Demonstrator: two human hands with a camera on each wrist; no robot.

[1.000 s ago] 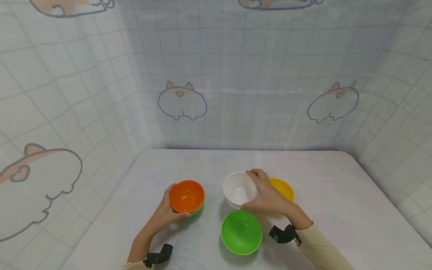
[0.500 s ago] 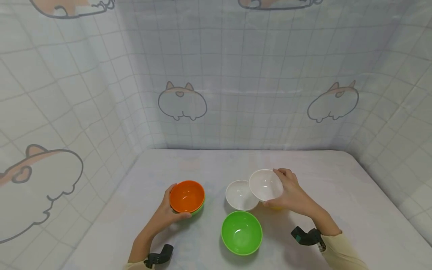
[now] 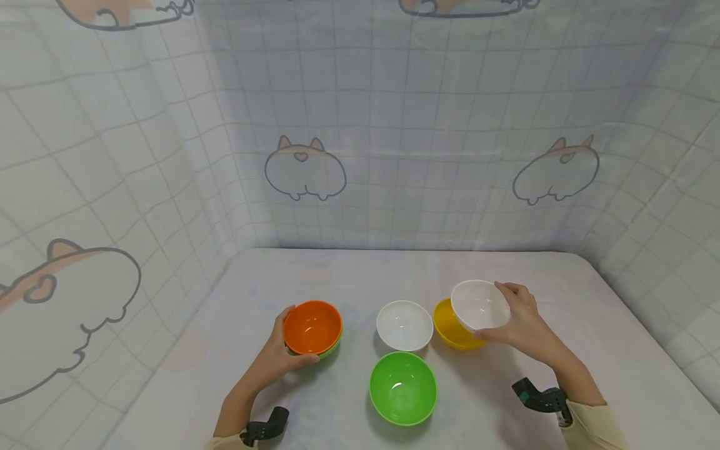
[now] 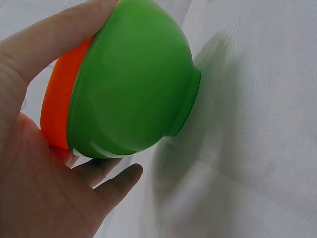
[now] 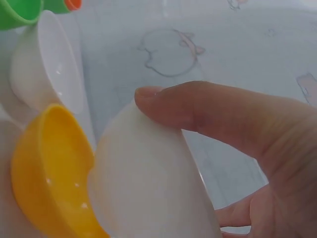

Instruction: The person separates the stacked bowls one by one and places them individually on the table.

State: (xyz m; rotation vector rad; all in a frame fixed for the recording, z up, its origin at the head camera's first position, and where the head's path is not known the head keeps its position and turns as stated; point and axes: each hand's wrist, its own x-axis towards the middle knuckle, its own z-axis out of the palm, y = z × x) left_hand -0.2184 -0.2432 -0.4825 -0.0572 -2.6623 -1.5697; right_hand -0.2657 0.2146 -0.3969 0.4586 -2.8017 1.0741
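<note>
My left hand [image 3: 279, 347] grips an orange bowl [image 3: 312, 327] nested in a green bowl [image 4: 133, 79], thumb on the near side and fingers round the far side. In the left wrist view the green bowl's foot is close to the table cloth. On the right, my right hand [image 3: 520, 322] holds a white bowl [image 3: 479, 305] by its rim, thumb in front and fingers behind. That bowl hangs above the table and overlaps the right part of a yellow bowl [image 3: 450, 328]. A second white bowl [image 3: 405, 326] stands left of the yellow one.
Nearer to me, a bright green bowl [image 3: 403, 389] stands on the table just in front of the second white bowl. A pale cloth [image 3: 337, 275] covers the table. Gridded curtains [image 3: 427, 125] with cartoon animals rise behind and at both sides.
My right hand has lifted the upper white bowl off the other white one and carried it right, past the middle of the yellow bowl. My left hand stays in place with its bowls.
</note>
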